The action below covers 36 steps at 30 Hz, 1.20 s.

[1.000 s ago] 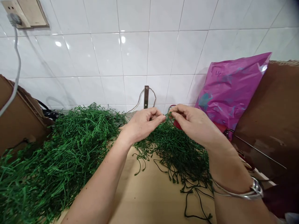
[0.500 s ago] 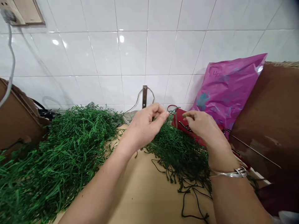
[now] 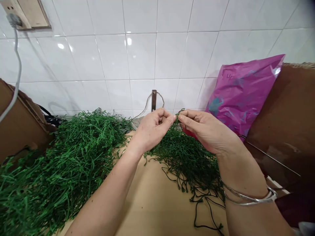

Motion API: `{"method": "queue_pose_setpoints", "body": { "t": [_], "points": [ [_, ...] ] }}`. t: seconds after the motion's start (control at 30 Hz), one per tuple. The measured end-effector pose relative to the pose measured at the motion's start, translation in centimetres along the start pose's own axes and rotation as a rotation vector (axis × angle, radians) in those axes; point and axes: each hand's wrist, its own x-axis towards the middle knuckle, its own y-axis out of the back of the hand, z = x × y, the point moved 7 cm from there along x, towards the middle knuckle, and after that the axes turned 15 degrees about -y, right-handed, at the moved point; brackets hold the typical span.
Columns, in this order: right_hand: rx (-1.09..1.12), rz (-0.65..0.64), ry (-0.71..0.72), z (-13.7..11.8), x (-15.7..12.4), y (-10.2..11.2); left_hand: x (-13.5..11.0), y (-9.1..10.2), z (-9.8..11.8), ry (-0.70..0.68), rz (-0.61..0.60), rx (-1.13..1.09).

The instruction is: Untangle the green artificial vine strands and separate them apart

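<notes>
Green cord [image 3: 176,121] is pinched by the left hand [image 3: 153,129] and right hand [image 3: 205,127] near the far edge of the table [image 3: 150,196]. Keep both grips close together, tension light.

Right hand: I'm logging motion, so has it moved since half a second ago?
Yes. The right hand has shifted left, nearer the dark upright strip by the wall and nearer the left hand.
</notes>
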Motion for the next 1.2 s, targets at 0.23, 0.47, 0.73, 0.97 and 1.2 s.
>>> {"method": "queue_pose_setpoints", "body": {
  "t": [0.23,0.47,0.73,0.97,1.2],
  "points": [
    [-0.555,0.303,0.111,-0.4,0.4,0.0,0.2,-0.2,-0.3,-0.028,-0.028,0.13],
    [-0.729,0.419,0.022,1.8,2.0,-0.1,0.2,-1.4,-1.3,-0.013,-0.012,0.249],
    [-0.927,0.478,-0.187,4.1,3.0,0.7,-0.1,-1.8,-0.5,-0.015,-0.017,0.222],
    [-0.959,0.563,-0.331,7.5,3.2,6.4,-0.4,0.4,1.8,0.023,0.062,-0.018],
    [-0.406,0.343,-0.043,1.0,0.1,3.9,0.3,0.3,-0.6,0.068,0.065,-0.188]
  ]
}}
